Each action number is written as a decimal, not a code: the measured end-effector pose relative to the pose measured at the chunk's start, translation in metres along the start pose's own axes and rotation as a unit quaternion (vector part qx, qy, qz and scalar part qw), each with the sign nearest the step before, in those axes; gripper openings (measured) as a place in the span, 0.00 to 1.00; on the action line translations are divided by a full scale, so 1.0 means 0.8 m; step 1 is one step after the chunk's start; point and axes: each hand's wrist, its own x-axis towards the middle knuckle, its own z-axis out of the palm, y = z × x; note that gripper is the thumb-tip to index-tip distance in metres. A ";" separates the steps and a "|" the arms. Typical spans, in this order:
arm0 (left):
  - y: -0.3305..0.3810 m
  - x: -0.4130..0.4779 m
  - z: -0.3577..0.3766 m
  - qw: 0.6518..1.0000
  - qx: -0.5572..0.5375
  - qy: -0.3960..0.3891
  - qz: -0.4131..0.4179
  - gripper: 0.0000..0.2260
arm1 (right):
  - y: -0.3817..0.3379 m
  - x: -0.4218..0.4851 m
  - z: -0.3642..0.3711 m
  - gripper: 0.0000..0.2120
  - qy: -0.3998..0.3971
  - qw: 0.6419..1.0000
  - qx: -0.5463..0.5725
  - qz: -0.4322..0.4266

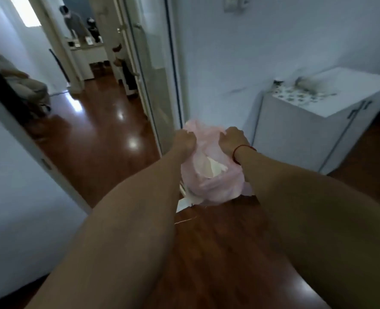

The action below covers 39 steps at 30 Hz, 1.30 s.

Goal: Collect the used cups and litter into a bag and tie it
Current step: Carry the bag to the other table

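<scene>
**Both hands grip the top of the pink bag**

Both bare arms reach straight out ahead and slightly down, forearms nearly parallel, with the bag [213, 181] between the wrists. The left hand [185, 139] is seen from the back, knuckles up. Its fingers [190, 136] are curled tight and pressed together, pinching a bunch of pink film at the bag's upper left edge. The right hand [232, 139] mirrors it at the upper right edge. Its fingers [223, 137] are also curled in and close together around gathered film. A red bracelet [243, 150] circles the right wrist. The two hands are near each other but apart, with a band of bag top showing between them.

The bag hangs below the hands, bulging, with something white showing through its thin side. It sits low over the wooden floor [218, 241], in front of the wall corner beside a glass door [153, 63]. I cannot tell whether its bottom touches the floor. A white cabinet [296, 134] stands just to its right.
</scene>
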 end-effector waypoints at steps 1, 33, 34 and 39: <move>0.025 0.015 0.042 0.999 0.007 -0.028 0.018 0.18 | 0.031 0.020 -0.027 0.19 0.027 0.999 -0.001 0.024; 0.626 -0.074 1.110 0.862 0.008 -0.468 0.196 0.19 | 0.816 0.194 -0.777 0.18 0.374 0.829 -0.010 0.416; 0.645 -0.087 1.137 0.861 0.003 -0.467 0.201 0.19 | 0.839 0.193 -0.802 0.18 0.373 0.826 -0.008 0.422; 0.727 -0.147 1.264 0.860 -0.012 -0.466 0.208 0.19 | 0.946 0.179 -0.913 0.18 0.368 0.825 -0.033 0.427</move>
